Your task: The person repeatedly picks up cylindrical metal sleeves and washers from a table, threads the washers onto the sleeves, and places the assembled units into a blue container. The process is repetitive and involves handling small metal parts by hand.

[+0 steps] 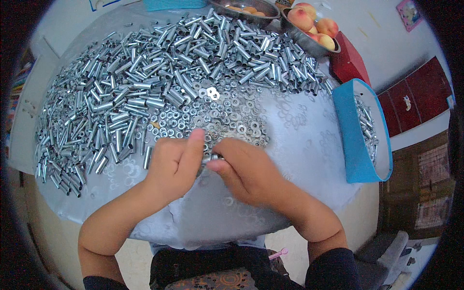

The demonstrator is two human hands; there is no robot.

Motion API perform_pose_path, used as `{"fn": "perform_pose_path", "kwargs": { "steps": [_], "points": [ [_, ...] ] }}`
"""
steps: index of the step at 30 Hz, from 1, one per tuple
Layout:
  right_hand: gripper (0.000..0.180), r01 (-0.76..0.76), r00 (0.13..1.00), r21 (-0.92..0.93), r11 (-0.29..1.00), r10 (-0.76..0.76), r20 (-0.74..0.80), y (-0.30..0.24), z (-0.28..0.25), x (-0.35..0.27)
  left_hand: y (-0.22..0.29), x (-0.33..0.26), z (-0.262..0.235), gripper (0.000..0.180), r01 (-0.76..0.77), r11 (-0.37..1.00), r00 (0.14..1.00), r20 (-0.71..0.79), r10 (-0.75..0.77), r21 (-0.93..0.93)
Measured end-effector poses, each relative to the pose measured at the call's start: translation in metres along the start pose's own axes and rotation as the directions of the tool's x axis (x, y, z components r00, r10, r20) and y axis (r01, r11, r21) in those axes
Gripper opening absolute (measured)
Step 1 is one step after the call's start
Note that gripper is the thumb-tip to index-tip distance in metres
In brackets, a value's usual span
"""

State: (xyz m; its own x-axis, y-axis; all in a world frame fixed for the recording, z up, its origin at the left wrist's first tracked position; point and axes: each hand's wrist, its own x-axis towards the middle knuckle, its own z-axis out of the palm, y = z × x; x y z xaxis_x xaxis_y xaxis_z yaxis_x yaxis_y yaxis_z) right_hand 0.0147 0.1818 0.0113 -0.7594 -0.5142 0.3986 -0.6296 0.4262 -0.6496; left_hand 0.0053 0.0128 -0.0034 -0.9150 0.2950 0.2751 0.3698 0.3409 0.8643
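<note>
Fingers [220, 166] of both our hands pinch one small metal part [212, 157].
Left hand [174, 166] meets right hand [249, 171] beside washers [227, 118]; tubes [130, 87] behind.

- We have one head view, looking steeply down from above the near edge of the desk [299, 140].
- We sit close; its far edge curves near the top rim.

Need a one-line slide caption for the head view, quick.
Both hands, left hand and right hand, pinch a small metal part beside washers and metal tubes.
</note>
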Motion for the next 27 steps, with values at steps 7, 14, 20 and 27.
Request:
{"fn": "perform_pose_path", "kwargs": {
  "steps": [7,14,20,27],
  "points": [
    [0.044,-0.721,0.652,0.693,0.011,0.349,0.673,-0.011,0.004,-0.006,-0.005,0.01,-0.017,0.018,-0.698,0.44,0.581,0.088,0.809,0.565],
    [0.04,-0.616,0.748,0.774,0.149,0.418,0.515,-0.014,-0.015,0.0,-0.001,0.011,-0.017,0.049,-0.518,0.715,0.808,-0.006,0.59,0.469],
    [0.034,-0.005,0.723,0.966,0.258,0.669,-0.174,0.026,-0.06,0.012,-0.014,0.009,-0.008,0.071,-0.271,0.936,0.956,-0.048,0.288,0.224],
    [0.038,0.519,0.411,0.737,0.432,0.63,-0.659,0.064,-0.155,-0.018,-0.005,0.01,-0.005,0.067,-0.249,0.913,0.968,0.071,0.239,0.322]
  ]
}}
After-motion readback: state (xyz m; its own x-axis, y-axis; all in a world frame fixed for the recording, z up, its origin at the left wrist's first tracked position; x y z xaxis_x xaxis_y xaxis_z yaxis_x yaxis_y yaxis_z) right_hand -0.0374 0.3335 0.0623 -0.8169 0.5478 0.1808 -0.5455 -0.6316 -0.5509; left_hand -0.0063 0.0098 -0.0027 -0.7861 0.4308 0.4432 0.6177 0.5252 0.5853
